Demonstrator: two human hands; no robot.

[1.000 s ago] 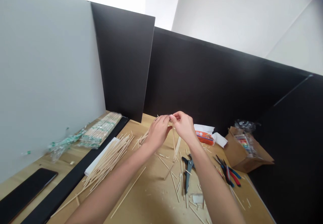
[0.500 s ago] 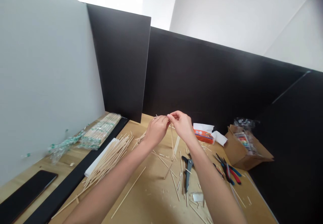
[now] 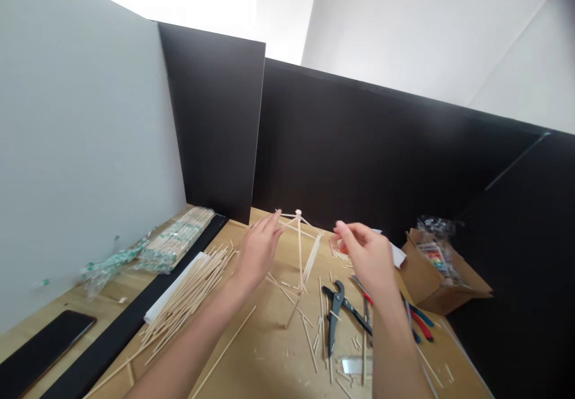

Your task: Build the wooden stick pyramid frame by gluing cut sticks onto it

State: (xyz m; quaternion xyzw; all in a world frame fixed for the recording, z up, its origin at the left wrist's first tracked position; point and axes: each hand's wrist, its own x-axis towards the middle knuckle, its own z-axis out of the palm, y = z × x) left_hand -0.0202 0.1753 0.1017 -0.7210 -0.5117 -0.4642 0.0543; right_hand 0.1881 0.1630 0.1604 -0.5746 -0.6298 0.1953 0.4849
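A frame of thin wooden sticks (image 3: pixel 300 249) stands on the table, its sticks meeting at a pale joint near the top. My left hand (image 3: pixel 260 249) is at the frame's upper left, fingertips by the end of a top stick; whether they grip it is unclear. To the right of the frame, my right hand (image 3: pixel 366 252) hangs in the air, clear of it, thumb and fingers brought together. Anything between those fingertips is too small to make out.
Left lie a pile of loose sticks (image 3: pixel 193 303), wrapped sticks (image 3: pixel 175 240) and a phone (image 3: pixel 49 348). Dark cutters (image 3: pixel 335 315), stick pieces and pliers (image 3: pixel 420 321) lie at right, near an open cardboard box (image 3: pixel 426 273). Black panels (image 3: pixel 359 147) stand behind.
My hands were together at the frame's top and have come apart. The right hand has moved right and down, the left slightly left and down, uncovering the top joint.
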